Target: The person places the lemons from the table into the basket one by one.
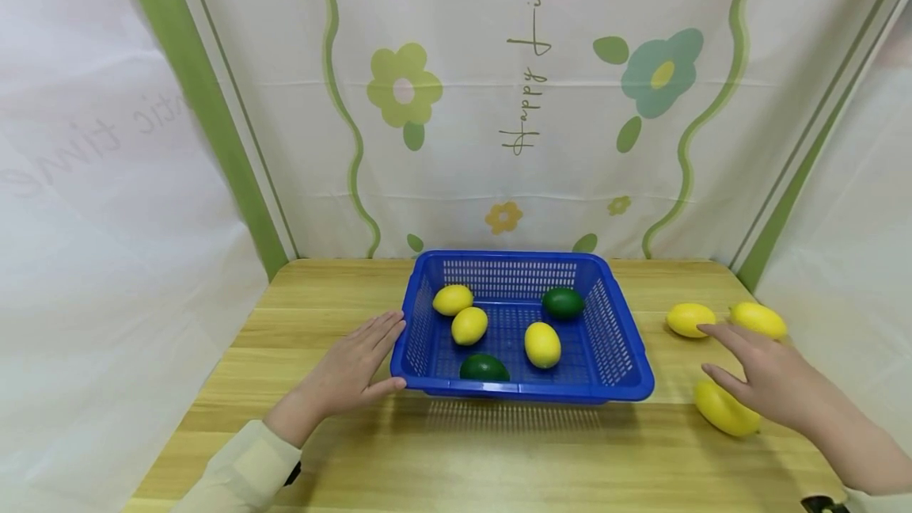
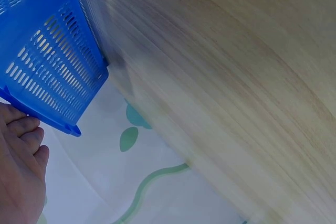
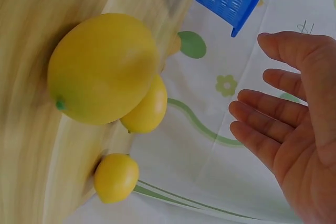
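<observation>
A blue plastic basket (image 1: 523, 393) with slotted sides sits on the wooden table and holds three yellow lemons (image 1: 542, 345) and two dark green oval fruits (image 1: 563, 303). My left hand (image 1: 352, 366) rests against the basket's left rim, fingers extended; the left wrist view shows its fingertips at the rim (image 2: 39, 116). To the right of the basket, my right hand (image 1: 773, 374) hovers with fingers spread and an empty palm. Below and beyond it lie a near lemon (image 1: 725, 408) and two farther lemons, one left (image 1: 689, 321) and one right (image 1: 758, 320). The right wrist view also shows the near lemon (image 3: 102, 69).
The wooden table (image 1: 527, 465) runs back to a white curtain (image 1: 456, 180) printed with flowers and wavy green lines. More white fabric hangs along the left side (image 1: 107, 260) and right side (image 1: 848, 260).
</observation>
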Motion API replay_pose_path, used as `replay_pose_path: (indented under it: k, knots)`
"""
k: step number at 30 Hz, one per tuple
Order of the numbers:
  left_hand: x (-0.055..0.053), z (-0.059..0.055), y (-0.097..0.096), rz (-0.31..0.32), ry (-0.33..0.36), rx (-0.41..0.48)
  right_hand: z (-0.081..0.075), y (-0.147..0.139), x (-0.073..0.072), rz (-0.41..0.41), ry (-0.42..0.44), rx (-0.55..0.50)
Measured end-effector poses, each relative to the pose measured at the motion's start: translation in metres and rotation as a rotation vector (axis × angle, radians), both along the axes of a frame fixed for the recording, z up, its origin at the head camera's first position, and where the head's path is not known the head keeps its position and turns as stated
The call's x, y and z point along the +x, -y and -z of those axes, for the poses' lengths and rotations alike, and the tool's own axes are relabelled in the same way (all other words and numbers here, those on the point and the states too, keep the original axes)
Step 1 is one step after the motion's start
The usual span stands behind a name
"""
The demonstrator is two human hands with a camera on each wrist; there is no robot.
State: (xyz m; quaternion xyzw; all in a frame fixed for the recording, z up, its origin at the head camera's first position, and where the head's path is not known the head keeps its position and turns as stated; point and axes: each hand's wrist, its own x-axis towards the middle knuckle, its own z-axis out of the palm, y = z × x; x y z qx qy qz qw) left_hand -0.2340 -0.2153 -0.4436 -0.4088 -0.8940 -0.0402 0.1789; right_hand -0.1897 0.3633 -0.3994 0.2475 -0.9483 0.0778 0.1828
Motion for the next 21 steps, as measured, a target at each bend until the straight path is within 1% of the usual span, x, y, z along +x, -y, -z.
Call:
replay_pose_path:
  k: [5,9,13,21]
  knots:
    - [0.001,-0.001,0.000,0.003,0.000,0.005,0.005,-0.006,0.004,0.039,0.053,-0.008]
    - [0.001,-0.001,0.000,0.002,0.005,0.006,0.010,-0.009,0.008,0.076,0.125,-0.014]
    - [0.001,-0.001,0.000,-0.004,0.018,0.006,0.018,-0.012,0.010,0.086,0.161,-0.020]
    - [0.002,-0.001,0.000,-0.013,0.033,-0.002,0.029,-0.014,0.011,0.116,0.293,-0.022]
